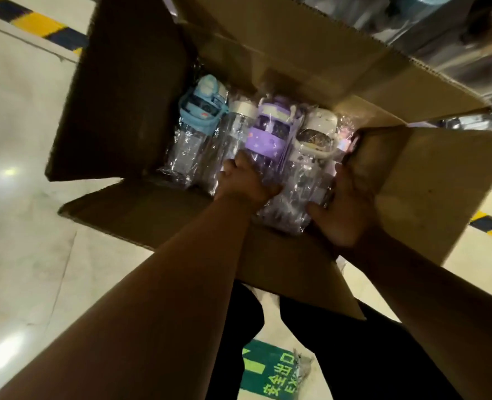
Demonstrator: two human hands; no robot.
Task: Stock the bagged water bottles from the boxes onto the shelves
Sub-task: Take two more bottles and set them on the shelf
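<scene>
Both hands (246,180) (347,203) down among bagged bottles (268,134)

Matt brown corrugated cardboard box (141,90) holds glossy, crinkled clear-plastic bagged bottles (265,134); the pale floor (22,125) looks smooth and shiny.

Both forearms are bare to the frame edge; no sleeves, watch or gloves visible. Left hand (243,180) and right hand (346,209) ungloved. Dark, black trousers (325,342) cover the legs.
</scene>
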